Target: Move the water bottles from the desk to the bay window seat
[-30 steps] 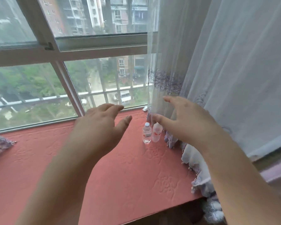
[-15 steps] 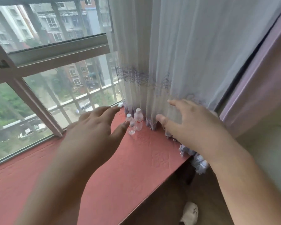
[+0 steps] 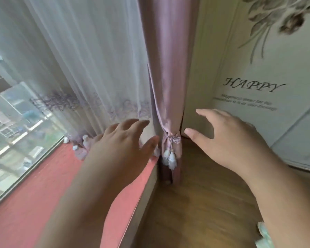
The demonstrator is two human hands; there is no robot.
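Observation:
Two small clear water bottles with white caps, one (image 3: pixel 78 153) in front and one (image 3: pixel 86 140) behind it, stand on the red cushioned bay window seat (image 3: pixel 34 194) beside the sheer curtain; both are blurred and my left wrist partly hides them. My left hand (image 3: pixel 125 145) hovers over the seat's right end, fingers spread and relaxed, holding nothing. Out over the wooden floor, my right hand (image 3: pixel 227 138) is spread too and holds nothing. No desk is in view.
A sheer white curtain (image 3: pixel 89 68) hangs along the window (image 3: pixel 11 126). A tied mauve drape (image 3: pixel 168 86) with tassels hangs at the seat's right end. A white wall with a "HAPPY" decal (image 3: pixel 250 86) stands right. Wooden floor (image 3: pixel 195 203) lies below.
The view has swung right, away from the window toward the drape and wall. The bottles stay on the seat and now lie left of my left hand. Both hands stay empty.

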